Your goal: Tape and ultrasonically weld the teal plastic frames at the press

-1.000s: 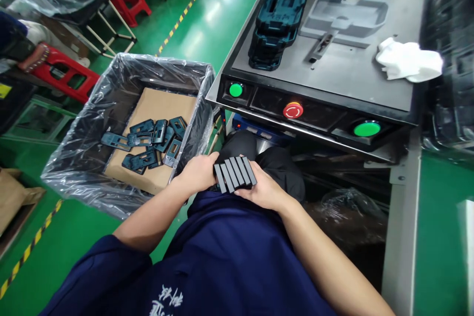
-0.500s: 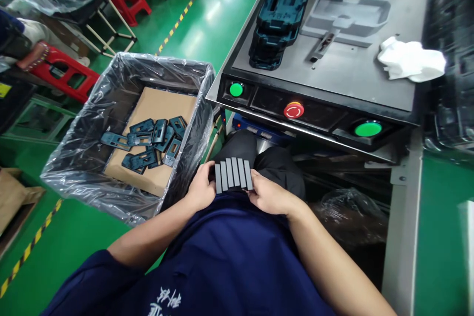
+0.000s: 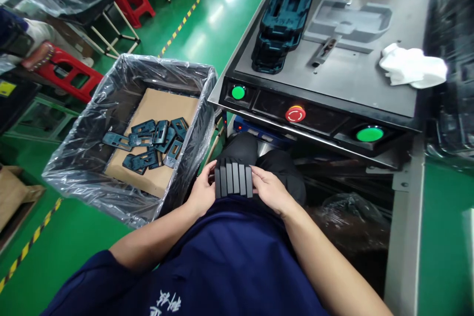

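Note:
A row of several dark grey flat plastic pieces (image 3: pixel 234 179) stands on edge in my lap, pressed together side by side. My left hand (image 3: pixel 202 192) is closed against the left end of the row. My right hand (image 3: pixel 272 190) grips the right end, fingers curled on the last piece. Both hands squeeze the stack between them, just below the machine's front edge.
A plastic-lined bin (image 3: pixel 92 108) at my left holds cardboard and several dark teal parts (image 3: pixel 153 143). The machine table (image 3: pixel 351 79) ahead carries stacked teal housings (image 3: pixel 283 19), a grey fixture (image 3: pixel 348 22), a white cloth (image 3: pixel 413 66), green buttons (image 3: pixel 238 92) and a red stop button (image 3: pixel 295 114).
The fanned, tilted row of pieces has been squared up and pushed tighter together. Both hands shifted slightly toward my body and now clamp its two ends.

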Tool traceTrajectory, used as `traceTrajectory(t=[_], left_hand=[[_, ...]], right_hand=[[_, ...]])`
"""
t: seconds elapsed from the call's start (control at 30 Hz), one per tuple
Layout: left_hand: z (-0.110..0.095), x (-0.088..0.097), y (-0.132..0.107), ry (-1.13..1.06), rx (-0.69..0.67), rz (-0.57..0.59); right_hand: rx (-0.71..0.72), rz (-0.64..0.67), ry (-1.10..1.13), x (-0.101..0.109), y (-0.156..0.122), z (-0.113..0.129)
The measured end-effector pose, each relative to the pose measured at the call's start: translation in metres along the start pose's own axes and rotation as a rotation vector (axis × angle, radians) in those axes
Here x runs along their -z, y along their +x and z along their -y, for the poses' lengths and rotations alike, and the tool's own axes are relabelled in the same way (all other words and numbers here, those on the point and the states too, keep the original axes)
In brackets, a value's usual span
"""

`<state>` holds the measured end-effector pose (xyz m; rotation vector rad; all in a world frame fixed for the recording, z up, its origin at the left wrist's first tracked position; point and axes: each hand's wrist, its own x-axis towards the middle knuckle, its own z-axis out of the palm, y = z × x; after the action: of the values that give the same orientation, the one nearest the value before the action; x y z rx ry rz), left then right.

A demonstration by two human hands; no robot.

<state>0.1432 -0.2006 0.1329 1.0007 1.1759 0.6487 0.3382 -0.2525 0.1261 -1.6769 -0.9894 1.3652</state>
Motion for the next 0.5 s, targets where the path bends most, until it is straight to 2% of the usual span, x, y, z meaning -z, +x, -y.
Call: traceTrajectory(t=[0.13,0.27,0.37,0.5], left_hand=[[0.003,0.002,0.004,0.057,-0.255,0.021],[0.014,0.008,0.013,0.149,-0.484,0.025],[0.022,0.014,0.018,0.174,-0.586,0.068],[0.028,0.021,0.022,0.176,-0.655,0.137]], right_hand=[[0.165,-0.094,-0.030,-0.003,0.002,0.001],[0.287,-0.140,0.226,-0.016,0.005,-0.005],[0.350,-0.173,0.345,-0.024,0.006,-0.012],[0.355,-0.199,0.409,-0.025,0.006,-0.015]])
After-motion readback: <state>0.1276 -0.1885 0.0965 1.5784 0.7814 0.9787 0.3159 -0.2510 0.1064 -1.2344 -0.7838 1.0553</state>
